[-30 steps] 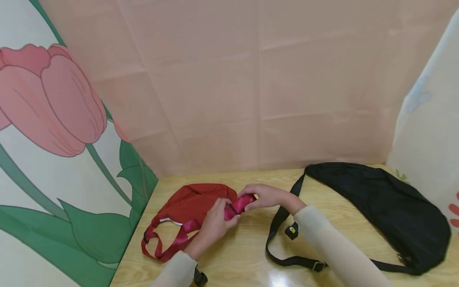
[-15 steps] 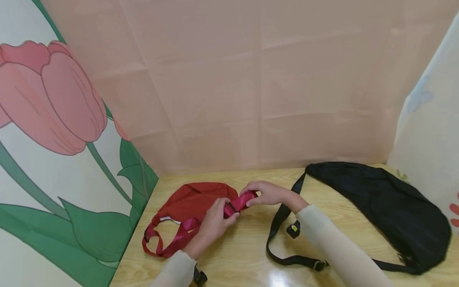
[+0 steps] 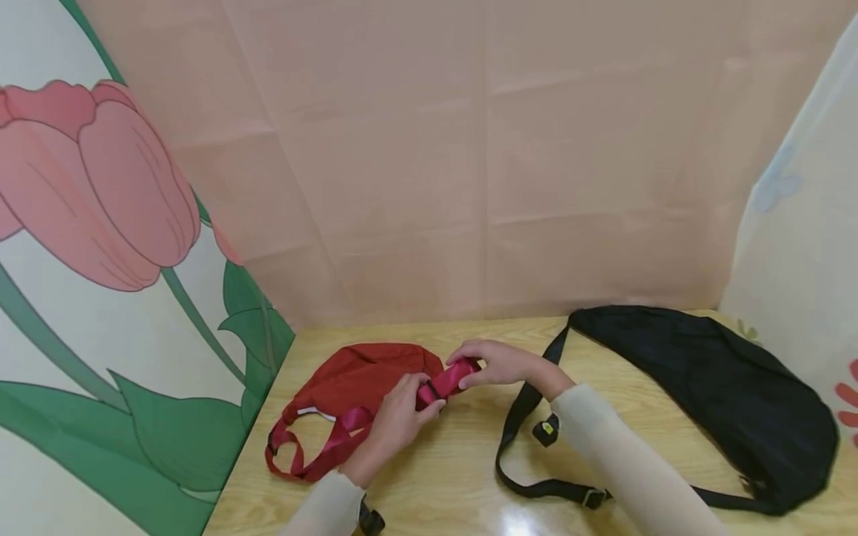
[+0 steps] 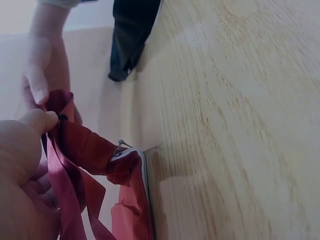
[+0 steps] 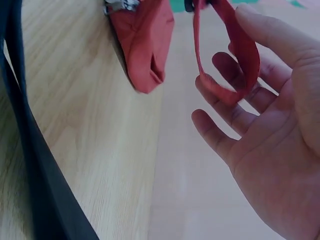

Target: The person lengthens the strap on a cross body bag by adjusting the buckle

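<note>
Red strap (image 3: 453, 378) is partly hidden by left hand (image 3: 400, 411) and right hand (image 3: 501, 362).

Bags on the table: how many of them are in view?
2: the red bag on the left of the table, the black bag on the right.

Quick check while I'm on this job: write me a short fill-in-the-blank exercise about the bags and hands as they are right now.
1. The left hand and the right hand both hold the strap of the ____ bag.
2. In the head view, the black bag lies to the ____ of the other bag.
3. The number of bags in the head view is ____.

Missing words: red; right; two.
</note>
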Demonstrator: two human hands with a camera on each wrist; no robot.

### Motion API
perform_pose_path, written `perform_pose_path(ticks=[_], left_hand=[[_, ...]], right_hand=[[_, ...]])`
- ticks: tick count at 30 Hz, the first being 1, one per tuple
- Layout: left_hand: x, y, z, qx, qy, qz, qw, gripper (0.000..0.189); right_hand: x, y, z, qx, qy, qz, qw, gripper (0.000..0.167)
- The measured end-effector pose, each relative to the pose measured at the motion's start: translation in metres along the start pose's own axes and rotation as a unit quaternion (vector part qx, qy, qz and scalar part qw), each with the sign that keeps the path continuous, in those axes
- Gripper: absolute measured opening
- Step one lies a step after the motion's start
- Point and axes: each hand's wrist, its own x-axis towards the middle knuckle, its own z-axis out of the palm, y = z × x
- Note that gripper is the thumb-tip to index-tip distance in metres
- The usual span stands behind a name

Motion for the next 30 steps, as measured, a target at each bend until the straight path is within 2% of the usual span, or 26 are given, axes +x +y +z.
perform_pose_path(ticks=[5,12,17,21,30], left_hand=[[-0.004,-0.002,0.003,-0.005,-0.014,0.000,0.9999,0.043],[-0.004,-0.004,0.005,0.001,0.005,0.029,0.9996,0.043],[-0.008,-0.005,0.005,-0.003,-0.002,0.008,1.0000,0.043],[-0.008,-0.005,0.005,0.005,0.006,0.001,1.0000,0.044],[-0.005,-0.002,0.000,0.008,0.007,-0.021,0.9997,0.045]], right_hand=[[0.006,-0.005,0.011,-0.033,-0.015,-0.014,0.9992,0.039],[0.008,-0.009,0.016,-0.065,-0.010,-0.036,0.9972,0.036],[0.005,-0.005,0.017,-0.055,-0.016,-0.017,0.9982,0.036],[0.003,-0.002,0.013,-0.038,-0.012,-0.007,0.9992,0.034],[-0.001,0.002,0.001,-0.015,0.007,-0.009,0.9998,0.036]])
